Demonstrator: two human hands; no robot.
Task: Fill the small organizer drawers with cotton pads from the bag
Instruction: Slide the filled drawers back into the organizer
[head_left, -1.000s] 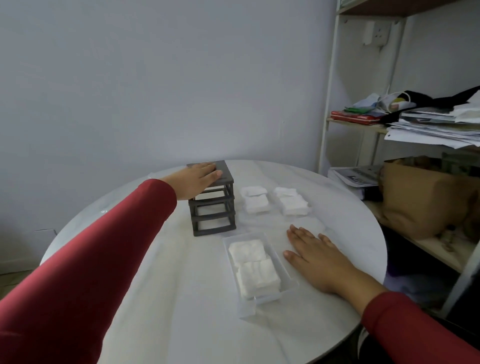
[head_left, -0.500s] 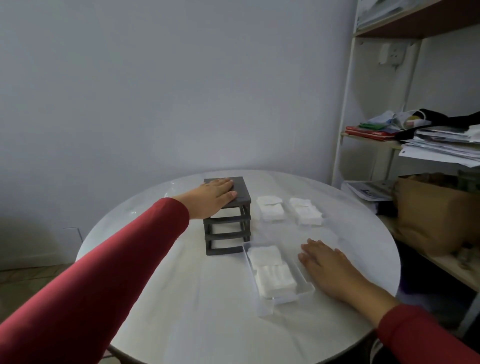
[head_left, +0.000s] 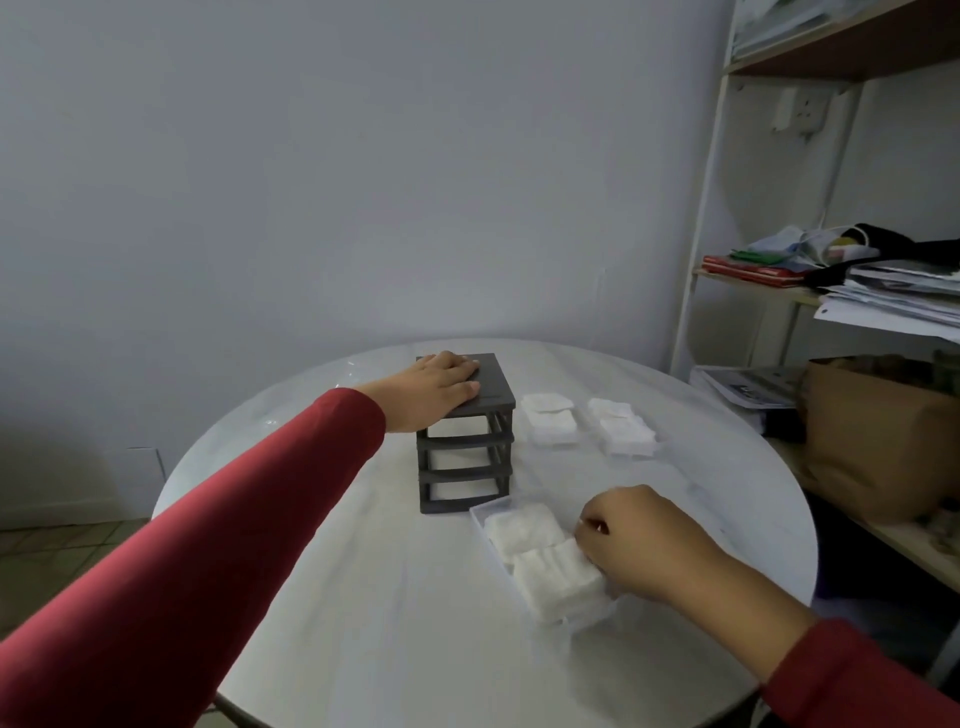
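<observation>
A: Where are the hands?

B: The left hand (head_left: 441, 387) lies flat on top of the dark organizer frame (head_left: 465, 436), fingers (head_left: 460, 371) together and stretched out over its lid. The right hand (head_left: 641, 540) is curled at the right wall of the clear drawer (head_left: 480, 514), which sits on the tabletop (head_left: 395, 597) just in front of the frame.

A: Is the right hand gripping the drawer?

B: The fingers are bent inward and touch the drawer's side, but their tips are tucked under the hand, so I cannot tell whether they pinch the wall or only rest against it.

A: And the cotton pads?

B: Two stacks of cotton pads in the drawer (head_left: 540, 551) lie right beside the curled fingers, to their left. Two loose piles of pads (head_left: 587, 426) sit farther off, beyond the right hand and to the right of the left fingers. Whether those piles lie in clear drawers of their own is too blurred to make out.

A: What about the frame's slots?

B: Three openings show, one above another; light passes through them. The frame's back and left side are hidden by the left wrist.

A: Anything cut off?

B: The shelf unit (head_left: 696, 291) at the right runs out of view, with papers (head_left: 904, 296) and a brown paper bag (head_left: 878, 431) only partly seen.
</observation>
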